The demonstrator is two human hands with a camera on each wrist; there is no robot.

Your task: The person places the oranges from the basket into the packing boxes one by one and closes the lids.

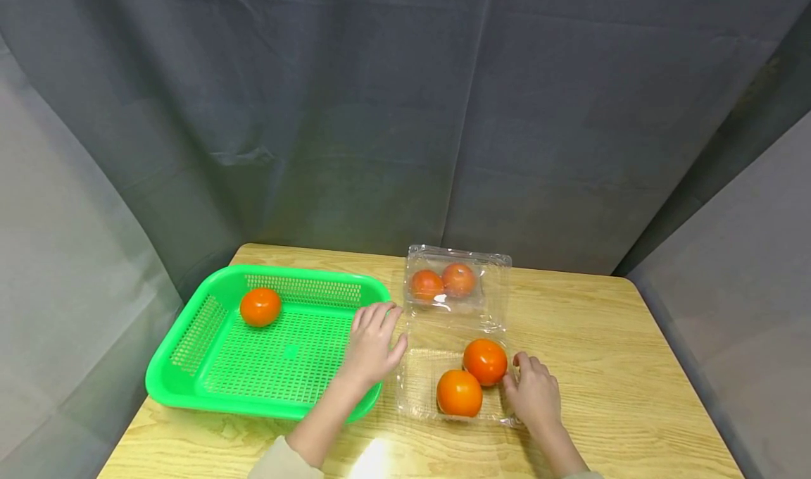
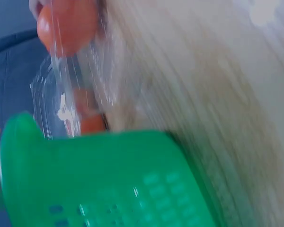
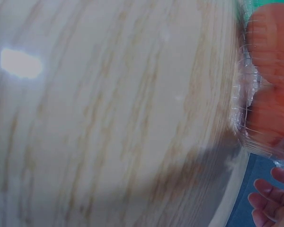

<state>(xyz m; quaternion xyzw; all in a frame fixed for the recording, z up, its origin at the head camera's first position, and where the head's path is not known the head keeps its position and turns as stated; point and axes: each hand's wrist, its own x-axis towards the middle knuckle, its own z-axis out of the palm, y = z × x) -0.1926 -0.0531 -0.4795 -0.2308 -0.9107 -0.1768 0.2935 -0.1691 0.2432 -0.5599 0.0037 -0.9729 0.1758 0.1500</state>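
An open clear clamshell box (image 1: 418, 394) lies on the wooden table (image 1: 602, 366), its lid (image 1: 494, 289) standing up at the back. Two orange round fruits (image 1: 484, 361) (image 1: 459, 393) sit in its tray. Two fainter orange shapes (image 1: 442, 282) show in the lid; I cannot tell whether they are reflections. A third fruit (image 1: 260, 306) lies in the green basket (image 1: 190, 387). My left hand (image 1: 374, 345) hovers with straight fingers over the basket's right rim, holding nothing. My right hand (image 1: 535, 391) rests loosely curled fingers at the tray's right edge, beside the farther fruit.
A grey curtain (image 1: 405, 113) closes off the back and sides. The table's right half is bare wood. The blurred left wrist view shows the basket (image 2: 109, 179) and the clear box (image 2: 66, 104); the right wrist view shows the fruit (image 3: 274, 42) through plastic.
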